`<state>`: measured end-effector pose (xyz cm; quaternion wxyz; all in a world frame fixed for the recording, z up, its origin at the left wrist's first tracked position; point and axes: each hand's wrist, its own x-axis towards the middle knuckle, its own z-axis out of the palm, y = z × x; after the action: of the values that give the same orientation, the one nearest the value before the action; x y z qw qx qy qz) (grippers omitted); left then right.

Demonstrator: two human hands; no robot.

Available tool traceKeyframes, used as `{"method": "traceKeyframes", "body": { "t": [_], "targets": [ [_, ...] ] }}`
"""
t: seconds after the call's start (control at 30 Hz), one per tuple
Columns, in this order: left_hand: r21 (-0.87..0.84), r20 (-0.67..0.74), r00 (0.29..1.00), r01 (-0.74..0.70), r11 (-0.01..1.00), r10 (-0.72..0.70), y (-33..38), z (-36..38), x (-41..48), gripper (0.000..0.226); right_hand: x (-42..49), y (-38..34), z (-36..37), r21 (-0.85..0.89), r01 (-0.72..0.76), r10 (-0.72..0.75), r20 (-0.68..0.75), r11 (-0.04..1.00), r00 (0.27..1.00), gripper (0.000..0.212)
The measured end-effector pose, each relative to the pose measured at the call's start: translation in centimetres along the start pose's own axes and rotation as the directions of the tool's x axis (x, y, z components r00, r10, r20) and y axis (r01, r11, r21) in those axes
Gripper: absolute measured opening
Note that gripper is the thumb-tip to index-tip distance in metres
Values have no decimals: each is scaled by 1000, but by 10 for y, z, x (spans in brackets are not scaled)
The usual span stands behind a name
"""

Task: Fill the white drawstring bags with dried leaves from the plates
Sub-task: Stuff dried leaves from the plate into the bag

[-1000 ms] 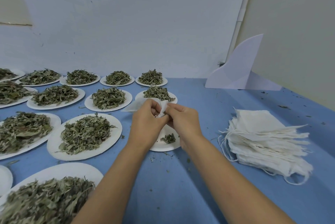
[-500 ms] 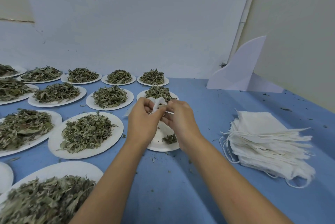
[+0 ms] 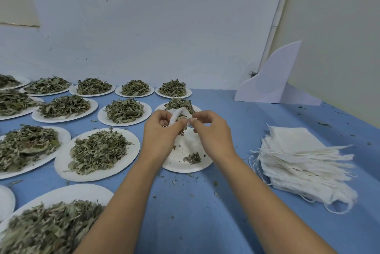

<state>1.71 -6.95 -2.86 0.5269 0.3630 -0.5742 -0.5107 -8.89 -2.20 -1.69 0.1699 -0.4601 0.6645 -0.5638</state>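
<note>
Left hand (image 3: 162, 130) pinches the bag (image 3: 178, 115) open above the nearly empty plate (image 3: 186, 166); right hand (image 3: 211, 130) pinches leaves at its mouth. Stay over that plate so crumbs land there.

holding a white drawstring bag (image 3: 178, 115) open above a nearly empty plate (image 3: 186, 166), left hand (image 3: 162, 133) gripping its mouth, right hand (image 3: 211, 131) pinching dried leaves (image 3: 182, 128) into it. lying at right on the blue table (image 3: 205, 212): a stack of empty bags (image 3: 304, 157).
</note>
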Motion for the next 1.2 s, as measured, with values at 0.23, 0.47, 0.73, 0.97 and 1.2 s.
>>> {"method": "traceKeyframes", "body": {
  "t": [0.23, 0.47, 0.73, 0.97, 1.2],
  "targets": [
    [133, -127, 990, -39, 990, 56, -2, 3, -1, 28, -3, 5, 4, -46, 141, -144, -65, 989, 987, 5],
    [208, -333, 937, -38, 978, 107, -2, -4, -1, 28, -7, 2, 5, -12, 272, -264, 206, 962, 942, 13],
    [211, -322, 939, -51, 976, 119, -5, -4, 1, 33, 1, -2, -17, -615, 33, 220, 331, 788, 918, 54],
    [144, -337, 939, -27, 989, 74, -6, -5, 1, 34, -8, -5, 2, -654, 132, 186, 393, 745, 901, 18],
    [91, -372, 928, 0, 996, 34, -6, -7, 4, 34, -5, 1, 10, -578, 99, 112, 318, 810, 942, 13]
  ]
}}
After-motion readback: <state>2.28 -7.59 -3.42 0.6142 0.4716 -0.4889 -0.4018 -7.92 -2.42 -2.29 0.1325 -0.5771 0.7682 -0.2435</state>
